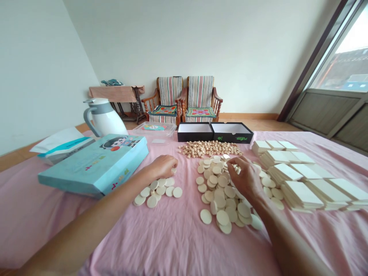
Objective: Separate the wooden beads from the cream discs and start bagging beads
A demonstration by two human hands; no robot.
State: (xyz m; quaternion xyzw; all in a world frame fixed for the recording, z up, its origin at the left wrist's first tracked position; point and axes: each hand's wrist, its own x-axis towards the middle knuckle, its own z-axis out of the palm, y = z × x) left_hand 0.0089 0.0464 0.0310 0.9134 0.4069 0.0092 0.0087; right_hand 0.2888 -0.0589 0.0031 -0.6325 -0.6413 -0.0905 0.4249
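My left hand [164, 167] is closed, with a pale round disc [174, 170] at its fingertips. Below it on the pink cloth lies a small group of similar discs [152, 201]. Over the far part of a larger heap of pale discs [222, 218], my right hand [246, 176] bends its fingers in a pinch. A bright, tilted disc [226, 156] shows at those fingertips; the hand partly hides the discs beneath. Just beyond the heap, many small round wooden beads [209, 147] are spread out.
Stacks of pale rectangular cards [303, 193] stand on the right. Two black box halves [195, 132] sit behind the beads, beside a clear plastic container [155, 132]. At left are a light blue box [94, 165], a tissue pack [61, 145] and a white-grey jug [105, 117].
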